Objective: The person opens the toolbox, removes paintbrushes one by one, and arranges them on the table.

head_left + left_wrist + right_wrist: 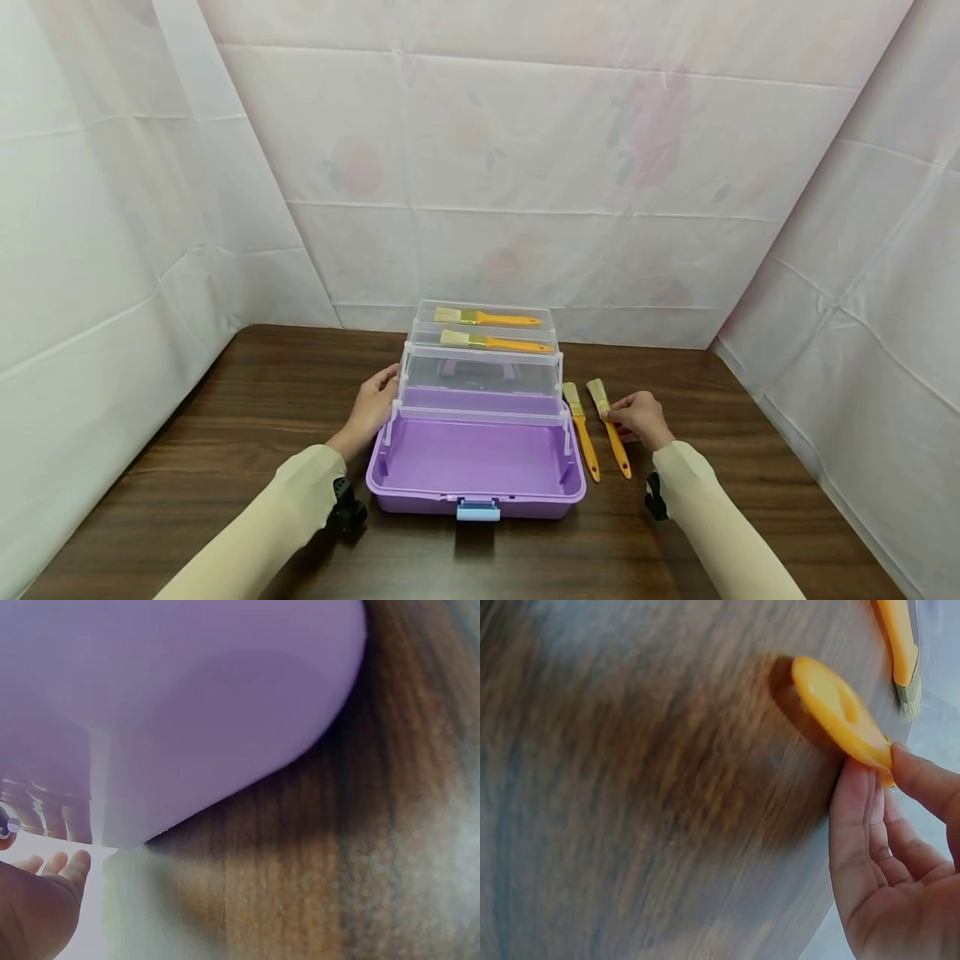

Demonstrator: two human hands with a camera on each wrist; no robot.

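Sleeved arms reached in low: right hand [637, 414] pinched the outer brush [609, 425]; left hand [372, 404], fingers relaxed, steadied the box [480, 483]; a firm handle pinch seemed wise.

A dark brown wooden table [225, 433] with streaky grain fills the near part of the scene and runs to the far wall. White cloth sheeting [525, 167] hangs behind it and along the left and right sides, creased in straight fold lines and bearing a faint, washed-out print of pink flowers and grey-green leaves. A flat paintbrush [581, 429] lies on the table right of centre, pale bristles at the far end, brass ferrule, orange handle pointing near and slightly right. Two more orange-handled brushes [487, 317] [495, 341] lie farther back at centre, raised above the tabletop, one just behind the other, bristles to the left and handles to the right
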